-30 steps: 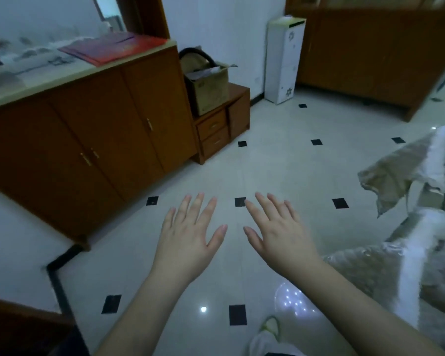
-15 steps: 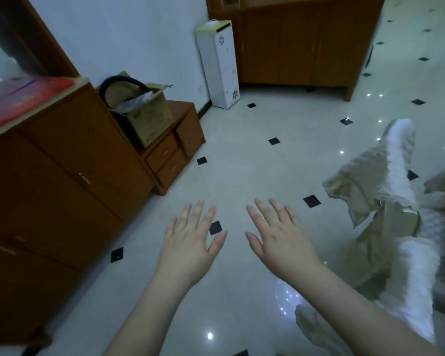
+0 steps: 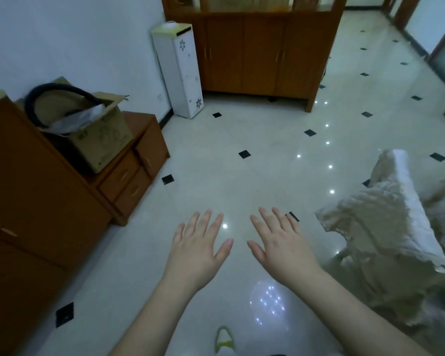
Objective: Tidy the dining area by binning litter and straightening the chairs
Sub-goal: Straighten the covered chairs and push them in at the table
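Two hands (image 3: 238,249) (both empty), one cardboard box (image 3: 102,140), two cabinets (image 3: 262,52).

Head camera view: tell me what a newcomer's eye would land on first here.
Two bare hands come first, the left hand and the right hand, held out empty with fingers spread over the glossy tiled floor. At the right edge is crumpled cream fabric, draped over furniture. On the left, an open cardboard box with a black hose sits on a low wooden drawer unit.

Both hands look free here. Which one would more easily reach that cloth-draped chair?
Probably the right hand: it is open, empty and nearer the cream cloth-draped chair. The left hand, also empty, is farther away.
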`<state>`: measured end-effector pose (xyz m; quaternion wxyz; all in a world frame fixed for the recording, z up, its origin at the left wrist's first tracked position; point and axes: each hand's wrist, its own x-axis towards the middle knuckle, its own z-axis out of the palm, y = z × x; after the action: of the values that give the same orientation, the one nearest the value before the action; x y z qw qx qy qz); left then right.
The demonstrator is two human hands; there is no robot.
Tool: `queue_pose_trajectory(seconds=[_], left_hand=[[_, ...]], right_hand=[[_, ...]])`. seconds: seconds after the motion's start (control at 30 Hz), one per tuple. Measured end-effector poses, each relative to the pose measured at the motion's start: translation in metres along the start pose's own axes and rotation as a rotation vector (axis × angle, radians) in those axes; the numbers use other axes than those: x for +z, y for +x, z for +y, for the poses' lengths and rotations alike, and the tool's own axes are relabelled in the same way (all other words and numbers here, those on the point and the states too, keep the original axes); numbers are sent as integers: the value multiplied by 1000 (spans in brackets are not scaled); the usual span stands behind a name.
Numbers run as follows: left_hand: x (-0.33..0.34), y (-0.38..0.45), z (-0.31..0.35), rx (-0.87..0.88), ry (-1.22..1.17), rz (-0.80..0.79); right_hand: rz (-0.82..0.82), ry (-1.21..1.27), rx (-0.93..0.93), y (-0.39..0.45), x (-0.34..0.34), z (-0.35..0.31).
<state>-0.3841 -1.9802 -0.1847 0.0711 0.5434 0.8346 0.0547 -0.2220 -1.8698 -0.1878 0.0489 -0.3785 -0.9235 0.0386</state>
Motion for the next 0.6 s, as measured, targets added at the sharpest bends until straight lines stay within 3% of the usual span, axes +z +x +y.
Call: queue_pose_trajectory(seconds=[0.23,0.6], left_hand=[[-19,113,-12,211,35,0],[-1,297,47,435,39,-50]], right_hand=[[46,-35,174,74,-8,21],[61,-51,420,183,0,131]])
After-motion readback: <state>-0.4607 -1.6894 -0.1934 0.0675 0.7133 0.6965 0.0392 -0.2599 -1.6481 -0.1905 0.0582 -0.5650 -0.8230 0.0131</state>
